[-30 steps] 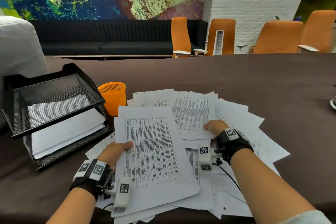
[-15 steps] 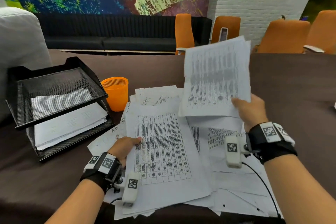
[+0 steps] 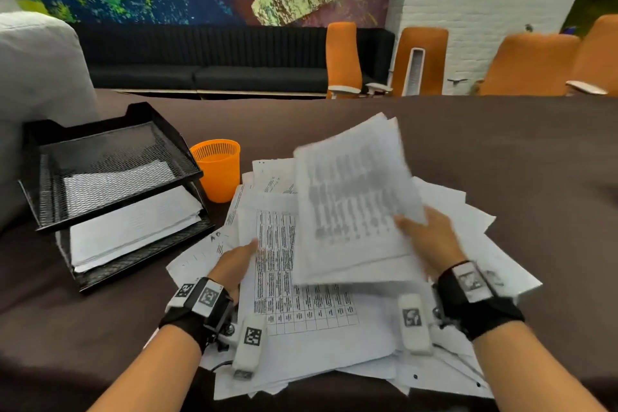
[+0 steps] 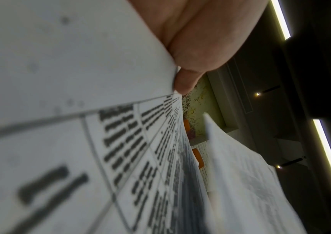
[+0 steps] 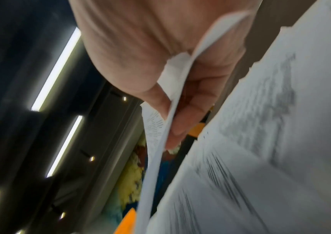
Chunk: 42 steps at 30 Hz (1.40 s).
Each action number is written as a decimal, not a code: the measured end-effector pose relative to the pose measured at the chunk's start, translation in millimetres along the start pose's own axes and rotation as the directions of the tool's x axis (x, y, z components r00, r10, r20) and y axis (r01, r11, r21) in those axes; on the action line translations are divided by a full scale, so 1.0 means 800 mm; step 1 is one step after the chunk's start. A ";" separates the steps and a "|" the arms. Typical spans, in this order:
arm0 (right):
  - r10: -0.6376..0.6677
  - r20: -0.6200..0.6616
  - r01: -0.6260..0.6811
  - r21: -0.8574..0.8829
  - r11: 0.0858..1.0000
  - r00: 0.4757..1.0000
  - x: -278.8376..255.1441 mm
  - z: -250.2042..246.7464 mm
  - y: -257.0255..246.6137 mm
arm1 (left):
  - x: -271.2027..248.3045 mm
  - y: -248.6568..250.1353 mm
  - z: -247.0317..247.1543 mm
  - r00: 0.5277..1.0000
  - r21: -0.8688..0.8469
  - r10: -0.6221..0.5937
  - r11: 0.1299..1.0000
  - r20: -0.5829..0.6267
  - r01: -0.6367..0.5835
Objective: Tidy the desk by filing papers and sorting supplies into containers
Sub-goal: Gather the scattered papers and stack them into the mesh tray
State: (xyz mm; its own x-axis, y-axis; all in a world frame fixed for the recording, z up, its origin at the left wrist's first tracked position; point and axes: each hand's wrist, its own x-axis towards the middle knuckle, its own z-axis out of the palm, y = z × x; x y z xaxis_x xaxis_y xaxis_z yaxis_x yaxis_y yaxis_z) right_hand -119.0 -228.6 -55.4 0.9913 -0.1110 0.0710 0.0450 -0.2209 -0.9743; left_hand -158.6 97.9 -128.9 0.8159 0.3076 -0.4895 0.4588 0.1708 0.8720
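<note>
a loose heap of printed papers (image 3: 317, 328) sprawls over the near centre of the table, its top sheet bearing a table of text. a motion-blurred sheaf (image 3: 351, 211) is lifted, tilted above the heap's right. left, a black mesh two-tier tray (image 3: 110, 144) holds stacked paper below; an orange cup (image 3: 219, 174) stands just right of it.

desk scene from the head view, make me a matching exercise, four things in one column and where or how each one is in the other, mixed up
Things:
1. orange cup
2. mesh tray
3. right hand
4. left hand

States:
A. pinches lifted sheets
B. rests on the table sheet's left edge
C. stands between tray and paper pile
D. lower tier holds stacked paper

Pairs: 1-C, 2-D, 3-A, 4-B
</note>
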 end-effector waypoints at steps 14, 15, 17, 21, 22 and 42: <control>-0.031 0.348 0.009 0.064 0.998 0.937 -0.001 0.002 -0.053 | -0.109 0.082 0.035 0.862 -0.095 0.437 0.899 0.257 -0.428; -0.069 0.391 0.000 0.173 0.985 0.918 -0.003 -0.003 -0.068 | -0.119 0.091 0.040 0.828 -0.141 0.489 0.872 0.275 -0.468; -0.126 0.430 -0.010 0.300 0.954 0.894 -0.013 -0.009 -0.101 | -0.140 0.107 0.051 0.763 -0.217 0.593 0.805 0.257 -0.552; -0.267 0.339 0.140 0.357 0.924 0.902 -0.020 -0.015 -0.138 | -0.168 0.130 0.073 0.615 -0.282 0.764 0.644 0.194 -0.711; -0.283 0.333 0.158 0.357 0.921 0.899 -0.020 -0.018 -0.140 | -0.172 0.133 0.074 0.598 -0.286 0.779 0.625 0.187 -0.726; -0.314 0.393 0.205 0.294 0.933 0.864 -0.008 -0.018 -0.119 | -0.132 0.111 0.066 0.646 -0.340 0.717 0.695 0.264 -0.633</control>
State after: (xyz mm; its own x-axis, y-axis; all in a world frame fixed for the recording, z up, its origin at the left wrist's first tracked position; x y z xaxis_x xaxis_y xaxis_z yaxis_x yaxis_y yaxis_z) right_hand -131.6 -220.9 40.2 0.8913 0.3539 0.2834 0.2821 0.0562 -0.9577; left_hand -185.6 31.2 0.4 0.9483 0.0740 0.3085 -0.3172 0.2422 0.9169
